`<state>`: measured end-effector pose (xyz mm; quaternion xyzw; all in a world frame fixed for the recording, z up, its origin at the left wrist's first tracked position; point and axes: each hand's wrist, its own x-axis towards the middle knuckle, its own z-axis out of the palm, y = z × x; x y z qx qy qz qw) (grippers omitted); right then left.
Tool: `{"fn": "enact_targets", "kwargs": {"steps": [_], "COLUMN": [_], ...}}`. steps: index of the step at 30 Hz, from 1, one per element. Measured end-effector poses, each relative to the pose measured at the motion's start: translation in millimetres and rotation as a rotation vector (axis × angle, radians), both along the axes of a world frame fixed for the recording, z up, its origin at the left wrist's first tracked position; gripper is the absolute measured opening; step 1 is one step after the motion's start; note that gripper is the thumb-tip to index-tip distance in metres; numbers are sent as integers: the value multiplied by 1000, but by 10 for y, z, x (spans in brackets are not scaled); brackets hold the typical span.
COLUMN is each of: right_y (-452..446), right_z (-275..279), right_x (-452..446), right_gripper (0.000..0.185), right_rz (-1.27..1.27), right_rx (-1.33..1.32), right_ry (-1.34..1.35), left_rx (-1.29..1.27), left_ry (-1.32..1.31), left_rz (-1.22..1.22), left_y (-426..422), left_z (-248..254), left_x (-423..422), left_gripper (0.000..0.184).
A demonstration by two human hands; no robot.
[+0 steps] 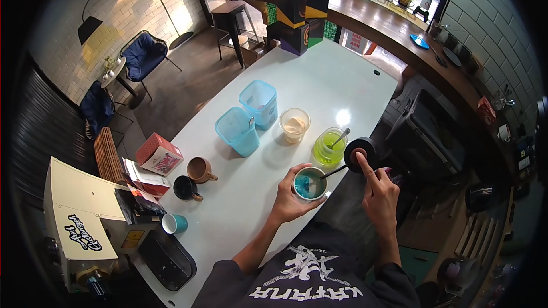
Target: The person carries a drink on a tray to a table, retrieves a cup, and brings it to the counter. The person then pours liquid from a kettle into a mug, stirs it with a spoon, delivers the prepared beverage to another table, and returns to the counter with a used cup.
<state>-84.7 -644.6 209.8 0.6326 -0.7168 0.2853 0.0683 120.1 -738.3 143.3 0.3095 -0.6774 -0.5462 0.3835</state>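
My left hand (288,197) is wrapped round a cup (310,183) with blue liquid in it, near the table's front edge. In my right hand (378,185) is a black round-topped tool (360,155), its thin dark shaft reaching down into the cup; the index finger lies on its top. Just beyond the cup stands a glass jar of green liquid (329,146) with a spoon in it. A clear cup of beige powder (294,126) is behind, to the left. Two translucent blue containers (237,132) (258,104) stand farther left.
On the white table (342,82) are a brown mug (199,170), a black mug (185,187), a teal cup (174,223), a red box (159,154) and a black tray (166,259). A cream machine (85,211) stands left. Black boxes (291,7) stand at the far end.
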Motion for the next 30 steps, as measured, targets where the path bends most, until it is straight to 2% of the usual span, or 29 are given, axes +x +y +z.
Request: {"fn": "enact_targets", "kwargs": {"steps": [30], "right_y": [-201], "right_z": [23], "right_x": [132], "right_gripper": [84], "right_rz": [43], "right_rx": [-25], "right_ry": [-72], "left_rx": [-45], "left_ry": [15], "left_rz": [125], "left_y": [-85], "left_z": [-164], "left_x": [109], "left_gripper": [82]}}
